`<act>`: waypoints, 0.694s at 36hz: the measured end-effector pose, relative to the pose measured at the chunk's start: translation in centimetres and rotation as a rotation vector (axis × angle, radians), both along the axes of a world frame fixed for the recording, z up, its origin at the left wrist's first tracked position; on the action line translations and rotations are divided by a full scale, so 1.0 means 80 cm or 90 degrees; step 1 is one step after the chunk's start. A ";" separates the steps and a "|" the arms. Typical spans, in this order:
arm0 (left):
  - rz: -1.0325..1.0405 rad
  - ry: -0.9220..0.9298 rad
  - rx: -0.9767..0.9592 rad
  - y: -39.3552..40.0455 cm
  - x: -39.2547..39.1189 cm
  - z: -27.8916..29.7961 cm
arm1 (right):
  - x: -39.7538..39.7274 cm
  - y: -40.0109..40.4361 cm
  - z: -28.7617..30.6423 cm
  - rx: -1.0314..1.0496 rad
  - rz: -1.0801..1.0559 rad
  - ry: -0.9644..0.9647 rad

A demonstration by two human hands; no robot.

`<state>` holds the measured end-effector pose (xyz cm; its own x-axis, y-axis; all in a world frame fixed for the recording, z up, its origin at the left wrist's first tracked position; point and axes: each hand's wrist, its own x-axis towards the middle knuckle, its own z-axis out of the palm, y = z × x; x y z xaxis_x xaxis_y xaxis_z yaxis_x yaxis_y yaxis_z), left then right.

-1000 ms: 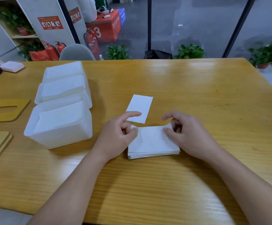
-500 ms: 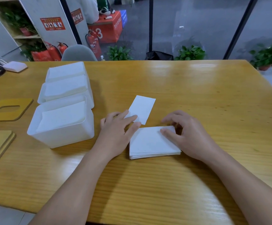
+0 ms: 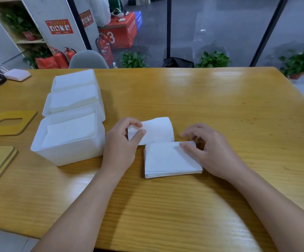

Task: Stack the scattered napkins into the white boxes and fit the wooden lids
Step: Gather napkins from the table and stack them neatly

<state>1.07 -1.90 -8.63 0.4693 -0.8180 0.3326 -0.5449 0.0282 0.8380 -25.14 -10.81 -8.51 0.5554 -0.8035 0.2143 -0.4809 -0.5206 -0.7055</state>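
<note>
Your left hand [image 3: 124,142] now pinches the loose napkin [image 3: 158,130], lifted since before; your right hand [image 3: 207,151] grips the napkin stack [image 3: 169,160] corner, mid-table [image 3: 220,110], right of the white boxes [image 3: 69,137]

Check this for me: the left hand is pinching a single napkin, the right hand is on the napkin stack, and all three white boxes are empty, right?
Not quite. In the head view the three white boxes already hold napkins. The rest stands: left hand pinches the single napkin, right hand on the napkin stack.

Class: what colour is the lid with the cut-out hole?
Mustard yellow lid, clearest in the head view.
</note>
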 end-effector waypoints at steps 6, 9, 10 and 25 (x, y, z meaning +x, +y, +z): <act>0.002 0.006 -0.039 0.002 -0.001 0.007 | 0.001 0.000 0.001 -0.009 -0.002 0.002; -0.018 0.053 -0.075 0.004 -0.005 0.011 | 0.002 0.001 0.003 -0.001 -0.014 -0.022; -0.037 0.091 -0.088 0.004 -0.007 0.012 | 0.003 0.002 0.005 0.006 -0.018 -0.037; -0.222 0.285 -0.034 0.012 -0.026 0.017 | 0.001 0.005 0.023 0.166 0.008 -0.291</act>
